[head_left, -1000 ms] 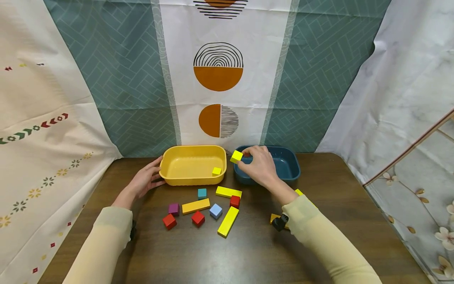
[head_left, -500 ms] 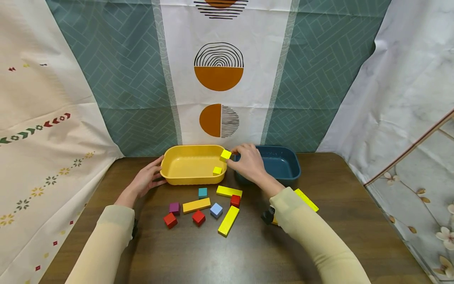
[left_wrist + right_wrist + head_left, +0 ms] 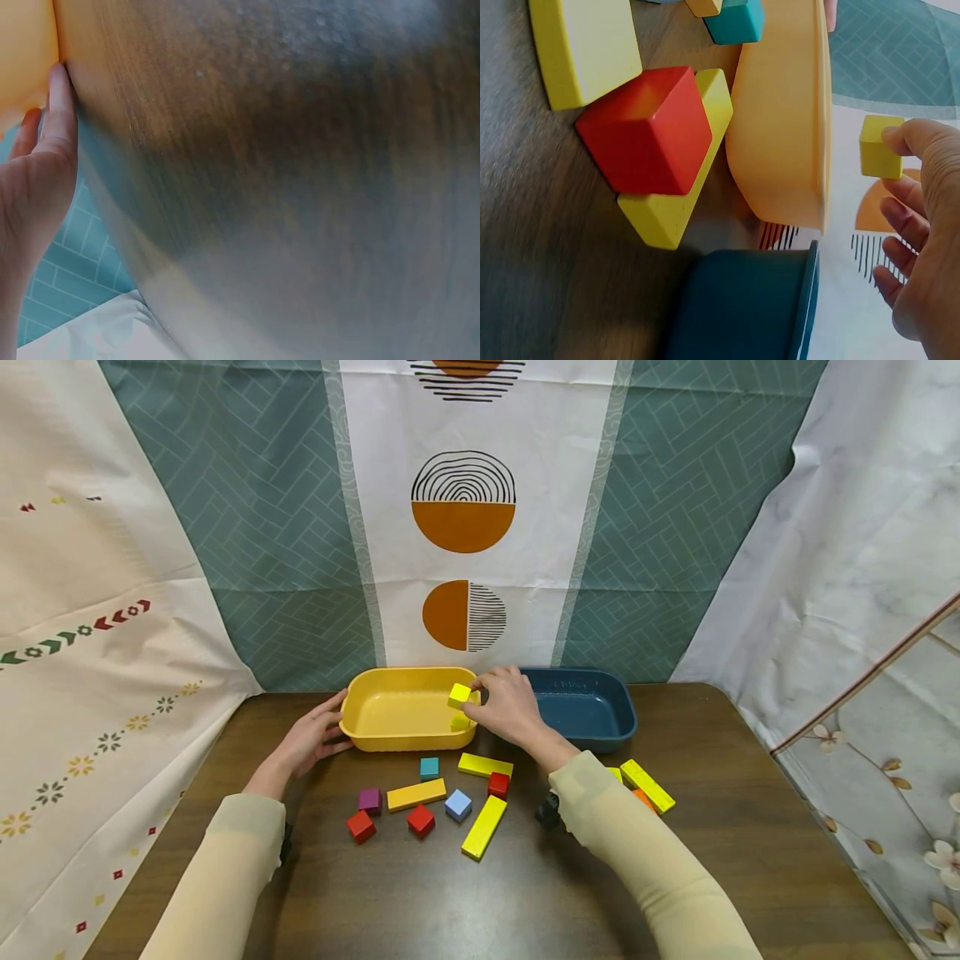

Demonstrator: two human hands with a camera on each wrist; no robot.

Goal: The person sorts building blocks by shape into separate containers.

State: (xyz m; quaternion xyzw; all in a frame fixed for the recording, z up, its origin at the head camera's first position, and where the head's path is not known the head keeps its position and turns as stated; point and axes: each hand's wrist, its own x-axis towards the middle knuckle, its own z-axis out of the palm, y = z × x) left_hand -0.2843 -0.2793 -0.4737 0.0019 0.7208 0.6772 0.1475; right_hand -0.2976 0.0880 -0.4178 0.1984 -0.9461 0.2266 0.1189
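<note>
Between thumb and fingertips, my right hand (image 3: 510, 706) pinches a yellow cube (image 3: 460, 696) above the right end of the yellow tray (image 3: 405, 744). In the right wrist view the cube (image 3: 881, 146) is held up past the tray's rim. A second yellow cube (image 3: 460, 722) lies inside that tray, partly overlapped by the held one's shadow. My left hand (image 3: 310, 741) rests against the tray's left end with its fingers fairly straight; the left wrist view shows the fingers (image 3: 60, 112) along the tray's outer wall.
A dark blue tray (image 3: 622, 714) stands right of the yellow one. In front lie yellow blocks (image 3: 483, 828), an orange-yellow block (image 3: 416, 795), red cubes (image 3: 421, 821), a purple cube (image 3: 370, 801), a teal cube (image 3: 429, 767) and a light blue cube (image 3: 458, 806). More blocks (image 3: 647, 786) lie by the right sleeve.
My right hand has carried the yellow cube leftward from over the blue tray to above the yellow tray. The left hand stays at the yellow tray's end.
</note>
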